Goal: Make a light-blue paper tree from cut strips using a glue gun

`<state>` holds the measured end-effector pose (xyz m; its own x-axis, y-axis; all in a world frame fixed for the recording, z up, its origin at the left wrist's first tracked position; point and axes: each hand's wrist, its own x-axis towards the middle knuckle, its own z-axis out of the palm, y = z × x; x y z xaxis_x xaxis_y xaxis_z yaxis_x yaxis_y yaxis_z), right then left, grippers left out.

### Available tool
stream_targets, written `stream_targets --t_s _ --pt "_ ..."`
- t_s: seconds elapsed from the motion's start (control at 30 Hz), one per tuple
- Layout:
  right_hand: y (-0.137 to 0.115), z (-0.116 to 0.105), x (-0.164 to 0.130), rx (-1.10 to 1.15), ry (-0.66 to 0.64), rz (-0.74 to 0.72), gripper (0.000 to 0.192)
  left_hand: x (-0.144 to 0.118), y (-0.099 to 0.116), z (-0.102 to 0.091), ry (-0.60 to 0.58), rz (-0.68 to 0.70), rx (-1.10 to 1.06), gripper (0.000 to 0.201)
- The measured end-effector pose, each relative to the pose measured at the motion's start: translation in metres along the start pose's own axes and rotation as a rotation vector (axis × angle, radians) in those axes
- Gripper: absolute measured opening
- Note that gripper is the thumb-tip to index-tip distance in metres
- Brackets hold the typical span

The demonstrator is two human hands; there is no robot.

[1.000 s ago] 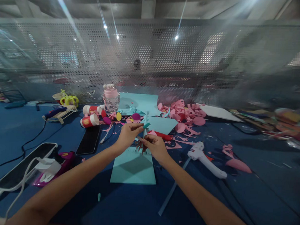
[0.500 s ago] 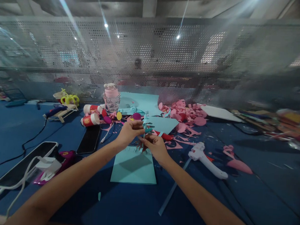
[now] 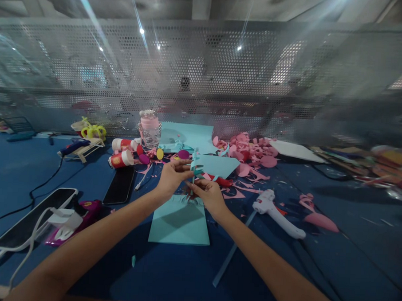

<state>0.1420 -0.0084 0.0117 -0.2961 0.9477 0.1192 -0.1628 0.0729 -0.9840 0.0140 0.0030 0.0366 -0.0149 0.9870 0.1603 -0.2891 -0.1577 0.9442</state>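
My right hand pinches the lower part of a thin light-blue paper strip with leaf-like fringes, held upright. The fingers of my left hand close on its left side, a little higher up. A darker teal bit shows beside the strip near my left fingertips. Below both hands lies a light-blue sheet, its far edge cut into small fringes and partly hidden by my right fingers.
A glue gun with a clear glue stick lies right. Pink scraps pile behind, near a pink-lidded bottle and another light-blue sheet. Left are red-white paper cups, a black phone, a power bank and cables.
My hands stay almost in place around the paper strip. My left fingers have shifted slightly, and more of the strip's upper end shows.
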Motion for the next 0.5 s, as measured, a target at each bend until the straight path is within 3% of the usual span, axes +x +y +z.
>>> stream_targets --t_s 0.33,0.5 --pt "0.0052 -0.0018 -0.0007 -0.079 0.087 -0.028 0.034 -0.0009 -0.0015 -0.0004 0.053 -0.01 0.004 0.053" --pt "0.0075 -0.0009 -0.0039 -0.133 0.336 -0.149 0.054 0.001 -0.0017 -0.0018 0.079 0.002 -0.007 0.056"
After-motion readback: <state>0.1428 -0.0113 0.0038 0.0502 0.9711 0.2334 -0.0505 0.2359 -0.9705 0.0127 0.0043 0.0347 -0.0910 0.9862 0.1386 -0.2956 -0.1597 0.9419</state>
